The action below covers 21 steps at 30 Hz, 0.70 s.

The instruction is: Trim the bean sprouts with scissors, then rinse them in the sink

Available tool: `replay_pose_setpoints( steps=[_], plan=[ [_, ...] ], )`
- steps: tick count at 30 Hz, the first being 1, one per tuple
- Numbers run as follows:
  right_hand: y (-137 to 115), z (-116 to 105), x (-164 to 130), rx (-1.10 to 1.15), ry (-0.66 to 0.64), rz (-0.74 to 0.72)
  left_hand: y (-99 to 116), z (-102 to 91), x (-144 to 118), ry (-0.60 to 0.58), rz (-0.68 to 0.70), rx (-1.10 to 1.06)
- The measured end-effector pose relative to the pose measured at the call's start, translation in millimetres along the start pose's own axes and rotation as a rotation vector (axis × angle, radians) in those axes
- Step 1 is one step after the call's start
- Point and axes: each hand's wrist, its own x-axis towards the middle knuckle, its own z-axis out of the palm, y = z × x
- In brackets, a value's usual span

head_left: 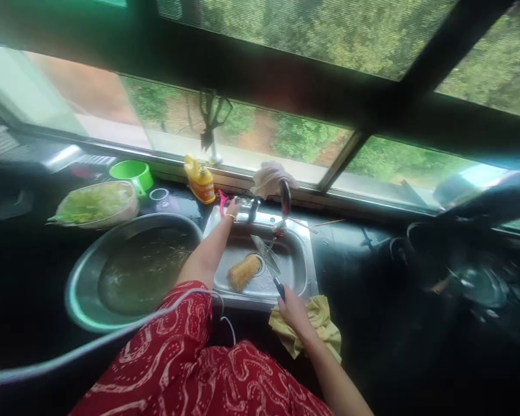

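My right hand [292, 309] is closed round the black handle of a kitchen knife [266, 254], its broad blade pointing forward over the steel sink [312, 277]. Below the blade, near the drain, lies a brown, rough-looking chunk [242, 273]; I cannot make out its kind. My left hand [233, 207] reaches to the sink's back left corner, beside a pink-handled tool [222, 200]. Its fingers are too small and blurred to show a grip. The dark curved tap [285, 199] rises behind the basin. A yellow cloth [325, 323] hangs at the front edge, under my right wrist.
To the left stands a large metal basin [80, 289] of murky water. Behind it are a bowl of leafy greens [91, 203], a green mug [132, 175] and a yellow bottle [200, 182]. A white cloth [273, 178] sits by the tap; a white hose-like cord [112, 336] crosses in front.
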Motion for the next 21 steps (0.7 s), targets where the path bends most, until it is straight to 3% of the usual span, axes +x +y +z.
replay_pose_setpoints(
  steps=[4,7,10,13,15,17,19,21],
  plan=[
    [1,13,5,0.095,-0.115,-0.081,-5,-10.6,-49,-0.065,-0.014,0.093],
    [-18,16,10,0.181,-0.049,-0.159,-18,-25.4,-108,-0.074,0.01,0.129],
    [-61,4,15,0.232,0.074,-0.295,-33,-35.4,-180,-0.172,0.015,0.087],
    [-124,-13,14,0.269,0.131,-0.482,-40,-37.4,-242,-0.205,0.029,-0.2],
    [-169,-19,7,0.308,0.081,-0.591,-39,-44.7,-269,-0.08,0.066,-0.503],
    [-208,-18,-4,0.376,-0.025,-0.727,-39,-67.6,-286,0.114,0.08,-0.759],
    [-233,-10,-18,0.448,-0.113,-0.884,-50,-111.2,-300,0.295,0.031,-0.886],
    [-237,2,-28,0.482,-0.146,-0.967,-75,-173.6,-317,0.48,-0.073,-0.872]
  ],
)
